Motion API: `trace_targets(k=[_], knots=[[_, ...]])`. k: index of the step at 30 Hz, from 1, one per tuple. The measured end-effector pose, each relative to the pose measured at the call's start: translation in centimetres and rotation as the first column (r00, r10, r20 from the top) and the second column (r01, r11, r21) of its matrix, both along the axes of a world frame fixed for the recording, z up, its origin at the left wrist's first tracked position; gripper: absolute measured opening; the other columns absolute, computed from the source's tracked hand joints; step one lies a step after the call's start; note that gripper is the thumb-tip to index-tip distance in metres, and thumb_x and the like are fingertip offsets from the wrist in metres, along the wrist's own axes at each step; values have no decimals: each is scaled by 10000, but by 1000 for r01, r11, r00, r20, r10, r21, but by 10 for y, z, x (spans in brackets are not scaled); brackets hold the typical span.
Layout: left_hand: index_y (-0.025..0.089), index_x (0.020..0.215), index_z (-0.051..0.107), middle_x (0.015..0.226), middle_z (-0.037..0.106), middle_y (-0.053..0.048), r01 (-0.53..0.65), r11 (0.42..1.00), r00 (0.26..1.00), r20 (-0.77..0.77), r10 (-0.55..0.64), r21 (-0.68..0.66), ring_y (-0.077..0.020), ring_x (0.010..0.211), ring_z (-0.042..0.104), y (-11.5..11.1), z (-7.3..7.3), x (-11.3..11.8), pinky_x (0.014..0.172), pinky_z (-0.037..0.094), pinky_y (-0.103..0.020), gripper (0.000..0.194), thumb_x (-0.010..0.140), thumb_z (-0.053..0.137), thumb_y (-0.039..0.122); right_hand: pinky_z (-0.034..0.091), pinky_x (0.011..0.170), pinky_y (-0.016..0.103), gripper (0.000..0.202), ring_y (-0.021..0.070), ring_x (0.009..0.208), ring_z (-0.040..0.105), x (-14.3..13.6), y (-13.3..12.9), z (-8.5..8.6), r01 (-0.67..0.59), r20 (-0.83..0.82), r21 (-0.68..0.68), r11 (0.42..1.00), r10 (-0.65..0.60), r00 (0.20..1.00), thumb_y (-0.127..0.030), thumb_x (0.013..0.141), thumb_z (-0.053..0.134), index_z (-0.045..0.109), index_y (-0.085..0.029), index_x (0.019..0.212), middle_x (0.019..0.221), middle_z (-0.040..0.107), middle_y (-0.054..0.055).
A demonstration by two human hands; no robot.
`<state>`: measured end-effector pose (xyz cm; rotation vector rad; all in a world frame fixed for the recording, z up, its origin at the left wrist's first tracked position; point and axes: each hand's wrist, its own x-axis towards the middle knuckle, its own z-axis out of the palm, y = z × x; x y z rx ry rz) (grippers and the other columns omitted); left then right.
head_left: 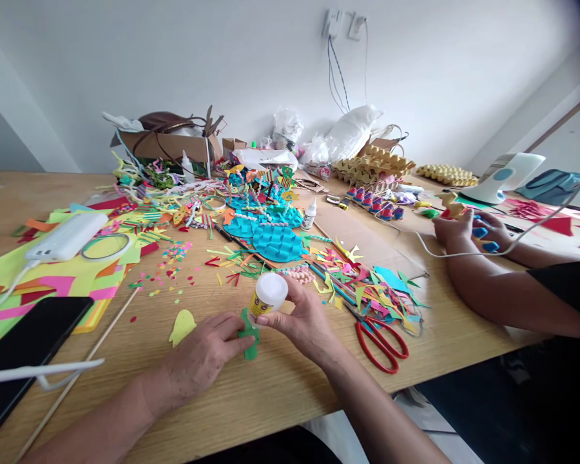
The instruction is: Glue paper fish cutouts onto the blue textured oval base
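Right hand (299, 319) closed around a yellow-labelled bottle (267, 299) | left hand (200, 351) pinching a green cutout (250, 352) | cluttered bench (270, 396)

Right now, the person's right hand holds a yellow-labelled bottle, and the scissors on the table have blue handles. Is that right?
Not quite: in the head view the scissors have red handles. The right hand does hold the yellow-labelled bottle.

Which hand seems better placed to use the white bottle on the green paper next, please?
Probably the right hand: it holds the white bottle, tilted, close to the green paper, while the left hand is occupied touching that paper.
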<state>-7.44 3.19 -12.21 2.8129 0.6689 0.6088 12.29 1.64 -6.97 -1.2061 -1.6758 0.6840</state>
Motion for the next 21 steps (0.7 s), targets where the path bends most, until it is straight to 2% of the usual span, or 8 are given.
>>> trace_targets(k=[5, 10, 16, 21], knots=[[258, 1021, 611, 943, 593, -34, -6, 1000, 1000, 10, 6, -14, -175, 892, 552, -1, 2, 0, 780, 476, -322, 244, 915, 395, 221, 383, 593, 238, 363, 150, 672, 501, -2, 1, 0, -7, -20, -3, 1000, 7, 1000, -477, 633, 691, 588, -164, 784, 713, 573, 3], [257, 1031, 599, 978, 579, -36, -21, 999, 998, -67, 18, -49, -189, 927, 538, -2, 3, -1, 812, 458, -348, 226, 909, 414, 214, 372, 584, 221, 305, 131, 647, 495, -3, 2, 0, -40, -38, 14, 999, 40, 998, -425, 641, 705, 582, -174, 761, 689, 558, -18], [260, 1057, 592, 986, 584, -33, -31, 996, 1000, 1, 31, -80, -184, 936, 538, 0, -3, -1, 822, 455, -338, 231, 907, 421, 222, 387, 598, 216, 284, 127, 647, 507, -4, 3, -2, -57, -70, 5, 998, 57, 996, -409, 639, 710, 578, -180, 744, 687, 555, -26], [264, 1067, 592, 996, 582, -38, -19, 996, 1000, -6, 19, -83, -186, 943, 538, 0, -4, -2, 829, 452, -343, 248, 915, 398, 231, 378, 584, 215, 286, 128, 639, 495, -5, 3, -1, -44, -52, -4, 999, 44, 998, -418, 631, 711, 579, -181, 722, 672, 542, -27]])
